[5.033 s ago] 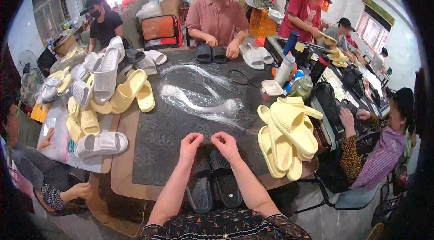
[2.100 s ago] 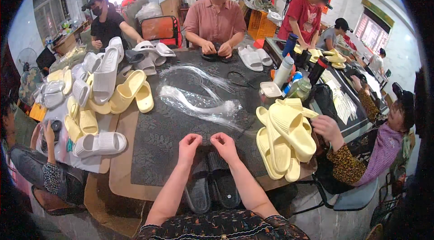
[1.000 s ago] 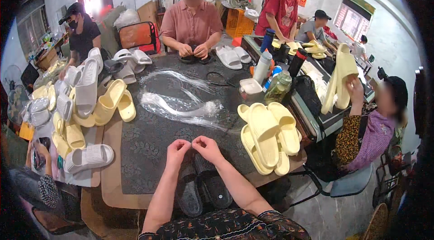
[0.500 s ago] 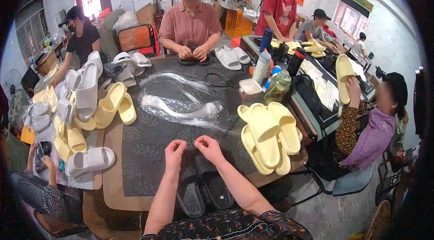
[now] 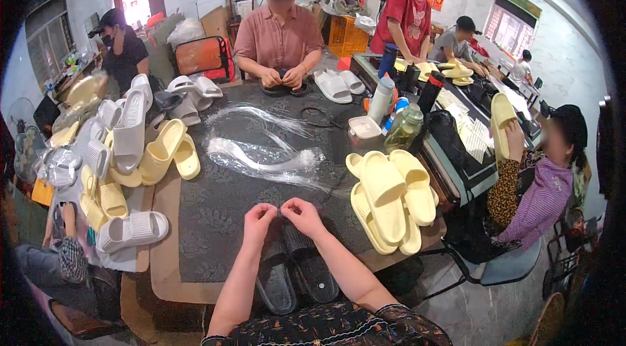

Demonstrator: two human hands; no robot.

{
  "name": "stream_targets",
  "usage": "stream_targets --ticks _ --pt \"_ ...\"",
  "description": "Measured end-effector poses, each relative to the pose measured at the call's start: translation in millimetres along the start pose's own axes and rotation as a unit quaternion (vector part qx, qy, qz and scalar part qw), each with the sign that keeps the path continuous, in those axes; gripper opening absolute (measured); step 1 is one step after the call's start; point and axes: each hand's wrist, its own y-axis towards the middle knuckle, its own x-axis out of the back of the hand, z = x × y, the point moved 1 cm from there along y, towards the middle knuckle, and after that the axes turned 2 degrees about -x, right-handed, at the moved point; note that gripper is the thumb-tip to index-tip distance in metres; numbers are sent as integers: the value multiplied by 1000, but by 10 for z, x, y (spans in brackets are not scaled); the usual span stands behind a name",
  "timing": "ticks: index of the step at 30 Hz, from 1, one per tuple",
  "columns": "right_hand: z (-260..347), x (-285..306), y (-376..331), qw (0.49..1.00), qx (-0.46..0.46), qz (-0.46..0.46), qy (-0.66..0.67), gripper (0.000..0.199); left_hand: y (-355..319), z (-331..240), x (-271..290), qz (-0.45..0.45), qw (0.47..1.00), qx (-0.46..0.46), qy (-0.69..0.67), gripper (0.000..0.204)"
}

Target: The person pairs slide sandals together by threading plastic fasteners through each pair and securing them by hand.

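Note:
Both my hands are held close together above a pair of black slippers (image 5: 276,284) at the near edge of the table. The fingertips of my left hand (image 5: 259,221) are pinched, and those of my right hand (image 5: 302,217) are pinched too, almost meeting. Whatever sits between them is too small to make out. Beneath, the slippers lie side by side with toes pointing away, their straps partly behind my hands. Farther in, a bundle of thin clear plastic strands (image 5: 257,158) lies on the dark patterned cloth (image 5: 215,228).
Yellow slippers (image 5: 383,180) are stacked at the right, below bottles (image 5: 380,101) and a tub (image 5: 364,127). Grey slippers (image 5: 134,232) and yellow slippers (image 5: 160,153) crowd the left. Across the table, a person (image 5: 280,39) handles black slippers; another person (image 5: 535,189) at right holds a yellow slipper.
My hands have come closer together, fingertips now almost touching. The person at the far left has raised a hand toward the head.

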Motion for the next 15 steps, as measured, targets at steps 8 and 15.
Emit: stream_targets --ticks 8,15 --pt "-14 1 0 1000 -3 10 11 13 -28 -54 1 -6 999 30 -32 9" --pt "13 12 -8 998 16 -53 36 13 -34 -78 -12 -25 999 7 -39 10"
